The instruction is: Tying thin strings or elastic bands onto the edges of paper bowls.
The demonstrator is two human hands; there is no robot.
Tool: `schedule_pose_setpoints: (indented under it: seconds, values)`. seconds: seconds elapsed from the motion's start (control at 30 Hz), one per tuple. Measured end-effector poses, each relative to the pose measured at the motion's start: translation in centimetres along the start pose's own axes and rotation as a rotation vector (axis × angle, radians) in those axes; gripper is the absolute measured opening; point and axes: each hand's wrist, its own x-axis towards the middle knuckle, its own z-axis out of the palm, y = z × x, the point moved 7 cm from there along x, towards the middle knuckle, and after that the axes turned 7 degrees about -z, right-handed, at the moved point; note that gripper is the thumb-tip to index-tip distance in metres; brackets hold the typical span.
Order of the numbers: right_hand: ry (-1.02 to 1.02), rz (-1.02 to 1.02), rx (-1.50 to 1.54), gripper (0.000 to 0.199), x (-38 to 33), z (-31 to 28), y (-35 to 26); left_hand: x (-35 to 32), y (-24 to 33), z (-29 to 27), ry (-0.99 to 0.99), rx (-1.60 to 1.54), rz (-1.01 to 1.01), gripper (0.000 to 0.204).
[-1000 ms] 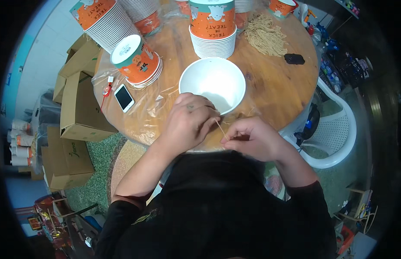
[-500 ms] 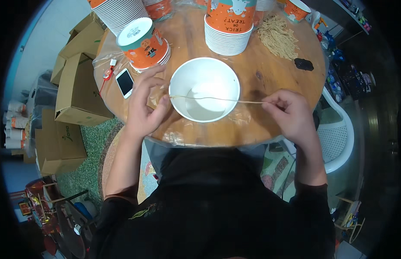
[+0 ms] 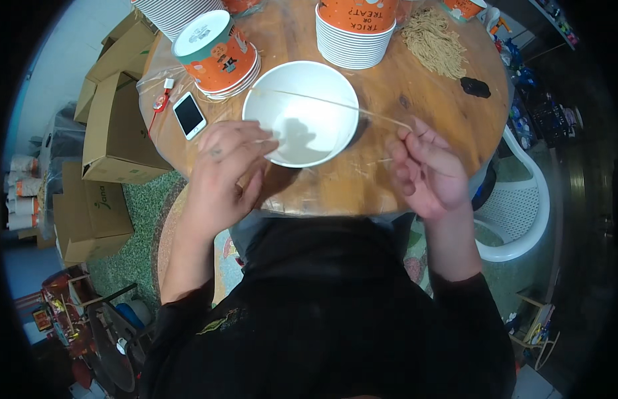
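A white round paper tub [image 3: 302, 100] stands mouth-up on the table before me. A thin tan cord [image 3: 329, 102] runs slantwise over its mouth, from the far left rim to my right hand [image 3: 429, 163]. The fingers of that hand pinch the cord's right end, to the right of the tub. My left hand [image 3: 226, 169] lies at the tub's near left rim, fingers bent loosely and apart from the thumb. Its fingertips overlap the rim; whether they press on it I cannot tell. No cord shows in this hand.
Stacked orange paper tubs [image 3: 219, 56] stand far left, and another stack [image 3: 355, 40] behind the white tub. A bundle of tan cords [image 3: 435, 46] lies far right beside a small black object [image 3: 475, 87]. A phone [image 3: 189, 115] lies left; a white chair [image 3: 512, 213] stands right.
My left hand has let go of the cord's left end and come nearer to me, beside the tub. The cord now slants. My right hand has turned its palm upward, still pinching the cord.
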Motion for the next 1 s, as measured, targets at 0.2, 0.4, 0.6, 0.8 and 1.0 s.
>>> schedule_pose_setpoints:
  seconds: [0.2, 0.4, 0.6, 0.8, 1.0]
  values:
    - [-0.032, 0.073, 0.064, 0.016, 0.4, 1.8, 4.4, -2.1, 3.5, 1.5, 0.084, -0.35, -0.093, 0.056]
    - [-0.091, 0.099, 0.131, 0.018, 0.4, 2.9, 5.5, -1.9, 4.8, 6.4, -0.084, -0.582, -0.269, 0.037]
    - [0.033, -0.015, 0.007, 0.017, 0.4, 1.4, 3.5, -2.6, 3.7, 6.7, -0.05, -0.79, -0.451, 0.016]
    - [0.465, -0.751, -0.89, 0.031, -2.0, 1.0, 1.5, -1.6, 5.0, 4.3, -0.059, -0.289, -0.125, 0.025]
    - [-0.118, -0.278, -0.901, 0.031, -2.4, 2.9, 8.1, -1.7, 5.8, 4.1, -0.097, -0.243, -0.065, 0.025]
